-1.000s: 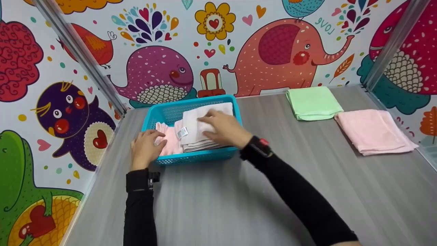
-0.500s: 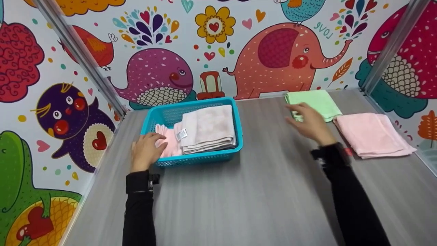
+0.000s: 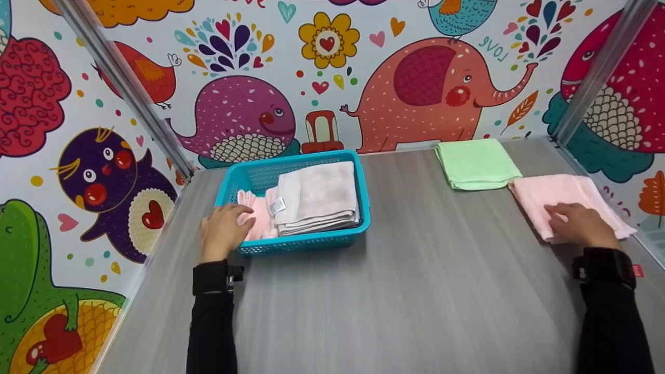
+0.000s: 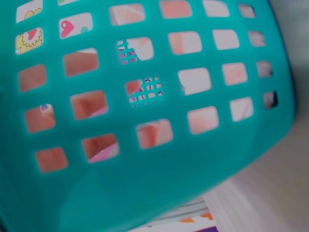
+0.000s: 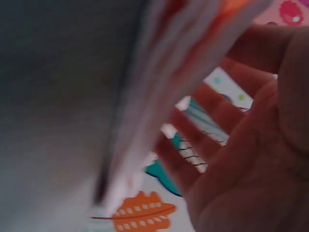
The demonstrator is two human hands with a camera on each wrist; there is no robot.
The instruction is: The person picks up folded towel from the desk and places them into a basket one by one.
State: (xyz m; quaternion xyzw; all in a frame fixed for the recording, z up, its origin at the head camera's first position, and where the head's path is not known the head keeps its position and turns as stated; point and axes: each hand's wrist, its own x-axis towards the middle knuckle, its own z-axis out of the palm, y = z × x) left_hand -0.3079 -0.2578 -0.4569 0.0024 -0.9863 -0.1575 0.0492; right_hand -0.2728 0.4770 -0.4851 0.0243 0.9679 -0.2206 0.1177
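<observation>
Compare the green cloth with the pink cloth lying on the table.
Colour: the green cloth is pale green, the pink cloth pale pink.
Place: the green cloth lies close to the back wall, the pink cloth nearer the person and further right.
Hands: the right hand is at the pink cloth, neither at the green cloth.
Both are folded and outside the basket.

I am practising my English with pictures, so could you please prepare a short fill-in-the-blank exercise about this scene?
1. The cloth at the right hand has the colour ____.
2. The other cloth outside the basket has the colour ____.
3. In the head view, the basket stands to the ____ of both these cloths.

Missing words: pink; green; left.
</observation>
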